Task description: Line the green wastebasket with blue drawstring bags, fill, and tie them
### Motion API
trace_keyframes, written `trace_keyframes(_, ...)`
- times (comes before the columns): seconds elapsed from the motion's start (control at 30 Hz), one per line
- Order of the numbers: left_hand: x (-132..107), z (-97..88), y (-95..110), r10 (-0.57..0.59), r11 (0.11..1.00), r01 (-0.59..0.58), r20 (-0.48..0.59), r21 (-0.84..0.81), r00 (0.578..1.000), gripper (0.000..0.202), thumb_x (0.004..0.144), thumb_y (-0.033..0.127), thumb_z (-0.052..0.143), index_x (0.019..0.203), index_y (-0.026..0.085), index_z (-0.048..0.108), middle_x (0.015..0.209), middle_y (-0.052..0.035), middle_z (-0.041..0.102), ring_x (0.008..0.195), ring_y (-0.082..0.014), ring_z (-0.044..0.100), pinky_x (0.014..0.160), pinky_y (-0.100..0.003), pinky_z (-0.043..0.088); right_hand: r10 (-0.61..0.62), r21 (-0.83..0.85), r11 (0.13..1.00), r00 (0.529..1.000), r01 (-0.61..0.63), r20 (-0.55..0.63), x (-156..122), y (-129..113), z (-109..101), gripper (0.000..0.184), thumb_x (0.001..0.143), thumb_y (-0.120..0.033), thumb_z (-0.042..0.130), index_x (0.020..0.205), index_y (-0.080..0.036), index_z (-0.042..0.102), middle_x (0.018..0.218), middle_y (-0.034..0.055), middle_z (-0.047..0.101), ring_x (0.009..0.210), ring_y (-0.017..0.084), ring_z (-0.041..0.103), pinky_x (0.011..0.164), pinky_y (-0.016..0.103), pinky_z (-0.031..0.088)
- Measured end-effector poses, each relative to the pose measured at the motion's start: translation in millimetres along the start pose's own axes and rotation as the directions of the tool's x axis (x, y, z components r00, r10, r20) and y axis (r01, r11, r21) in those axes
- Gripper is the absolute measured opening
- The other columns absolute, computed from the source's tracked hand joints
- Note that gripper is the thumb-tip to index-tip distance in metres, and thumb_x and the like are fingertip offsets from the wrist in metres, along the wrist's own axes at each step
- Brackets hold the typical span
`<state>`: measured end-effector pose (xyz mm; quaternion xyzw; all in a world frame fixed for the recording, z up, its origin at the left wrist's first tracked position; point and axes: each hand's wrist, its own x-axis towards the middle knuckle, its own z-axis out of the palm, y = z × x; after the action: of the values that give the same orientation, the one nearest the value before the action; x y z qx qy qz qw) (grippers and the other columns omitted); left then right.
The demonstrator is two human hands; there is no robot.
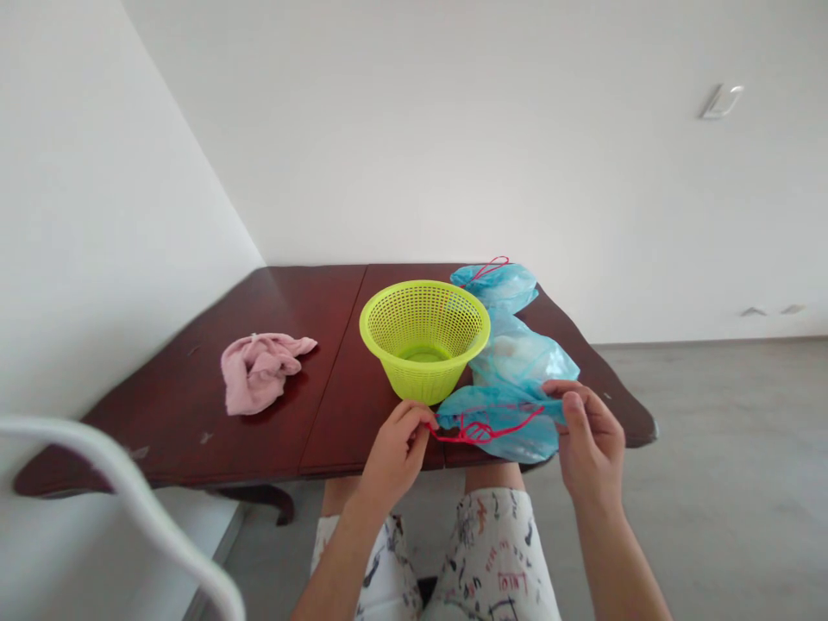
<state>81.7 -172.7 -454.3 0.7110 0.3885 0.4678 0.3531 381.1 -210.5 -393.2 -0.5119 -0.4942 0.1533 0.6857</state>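
Note:
A translucent blue plastic bag (pixel 517 444) with a red drawstring (pixel 482 431) hangs over the near edge of the table. My left hand (pixel 399 448) pinches the left end of the red drawstring, in front of the basket. On the right, my right hand (pixel 590 440) grips the bag's blue film between thumb and fingers. Behind it lies another filled blue bag (pixel 527 354) with something whitish inside that I cannot make out. The yellow-green perforated plastic basket (pixel 423 379) stands upright and holds nothing visible.
Farther back on the dark red wooden table (pixel 342 379) sits a blue bag (pixel 508 287) with a red string. A crumpled pink cloth (pixel 262 373) lies to the left. A curved white bar (pixel 129 483) crosses the lower left, and walls stand behind and left.

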Motion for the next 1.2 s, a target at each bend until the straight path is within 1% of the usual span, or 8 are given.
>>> trace_keyframes(0.1, 0, -2.9, -1, -0.041, 0.944, 0.003, -0.109, -0.329, 0.993, 0.016, 0.1, 0.015, 0.064, 0.086, 0.021, 0.069, 0.11, -0.009, 0.073, 0.104, -0.0246, 0.069, 0.093, -0.034, 0.055, 0.035, 0.024, 0.999, 0.996, -0.034, -0.076, 9, 4, -5, 0.046, 0.102, -0.057, 0.094, 0.084, -0.021, 0.071, 0.108, 0.0083, 0.082, 0.093, 0.021, 0.071, 0.084, 0.033, 0.058)
trace_keyframes(0.23, -1, -13.0, 4, -0.179, 0.621, -0.01, -0.154, -0.783, 0.972, 0.006, 0.081, 0.022, 0.07, 0.081, 0.02, 0.064, 0.111, -0.0108, 0.07, 0.096, -0.0235, 0.065, 0.085, -0.033, 0.056, 0.206, 0.214, 0.962, 0.965, -0.17, -0.16, 20, 12, -10, 0.046, 0.088, -0.046, 0.105, 0.086, -0.022, 0.066, 0.102, 0.0026, 0.078, 0.082, 0.014, 0.064, 0.072, 0.025, 0.053)
trace_keyframes(0.4, -3, -34.5, 17, -0.139, 0.434, -0.005, -0.072, -0.901, 0.988, 0.017, 0.095, 0.035, 0.073, 0.086, 0.021, 0.069, 0.096, -0.0087, 0.065, 0.096, -0.0252, 0.064, 0.09, -0.036, 0.06, 0.339, 0.457, 0.834, 0.94, -0.309, 0.016, 26, 12, -21, 0.042, 0.084, -0.034, 0.105, 0.102, -0.026, 0.068, 0.126, 0.0067, 0.084, 0.101, 0.021, 0.079, 0.081, 0.031, 0.066)
trace_keyframes(0.53, -8, -43.6, 30, -0.039, 0.564, -0.061, -0.101, -0.824, 0.994, 0.044, 0.114, 0.05, 0.064, 0.08, 0.022, 0.067, 0.098, -0.0109, 0.07, 0.104, -0.028, 0.066, 0.101, -0.042, 0.059, 0.246, 0.359, 0.883, 0.95, -0.302, 0.194, 19, -3, -25, 0.038, 0.101, -0.038, 0.092, 0.131, -0.031, 0.071, 0.159, 0.0138, 0.076, 0.121, 0.027, 0.081, 0.093, 0.04, 0.07)
trace_keyframes(0.67, -15, -49.1, 44, 0.185, 0.748, -0.164, -0.035, -0.643, 0.982, 0.063, 0.118, 0.058, 0.064, 0.066, 0.022, 0.058, 0.093, -0.0127, 0.079, 0.102, -0.0306, 0.07, 0.101, -0.046, 0.057, 0.016, -0.005, 1.0, 0.962, -0.016, 0.274, 9, -10, -22, 0.06, 0.104, -0.04, 0.092, 0.157, -0.034, 0.065, 0.16, 0.0139, 0.073, 0.135, 0.031, 0.076, 0.108, 0.046, 0.068)
trace_keyframes(0.87, -16, -51.7, 57, 0.177, 0.856, -0.035, 0.229, -0.515, 0.957, 0.069, 0.123, 0.061, 0.058, 0.067, 0.022, 0.058, 0.083, -0.01, 0.083, 0.077, -0.0244, 0.074, 0.094, -0.046, 0.061, -0.034, -0.24, 0.94, 0.767, 0.243, 0.641, 6, -10, -6, 0.021, 0.12, -0.031, 0.065, 0.112, -0.026, 0.084, 0.104, 0.0073, 0.081, 0.096, 0.024, 0.079, 0.087, 0.037, 0.064)
trace_keyframes(1.03, -7, -33.1, 50, -0.049, 0.997, 0.052, 0.052, -0.051, 0.997, 0.024, 0.112, 0.048, 0.081, 0.112, 0.025, 0.076, 0.134, -0.0127, 0.082, 0.127, -0.03, 0.076, 0.114, -0.045, 0.057, 0.006, -0.21, 0.97, 0.847, 0.125, 0.531, 8, -25, 3, 0.021, 0.12, -0.039, 0.067, 0.117, -0.026, 0.084, 0.105, 0.006, 0.084, 0.096, 0.023, 0.079, 0.087, 0.034, 0.063)
trace_keyframes(1.2, -6, 2.7, 51, -0.104, 0.991, 0.07, 0.317, 0.115, 0.943, 0.056, 0.091, 0.041, 0.102, 0.139, 0.029, 0.078, 0.14, -0.0109, 0.083, 0.127, -0.0352, 0.076, 0.11, -0.046, 0.058, 0.061, -0.114, 0.993, 0.912, -0.016, 0.406, 16, -39, 14, 0.026, 0.115, -0.048, 0.075, 0.11, -0.025, 0.084, 0.094, 0.0043, 0.079, 0.076, 0.018, 0.069, 0.067, 0.028, 0.057)
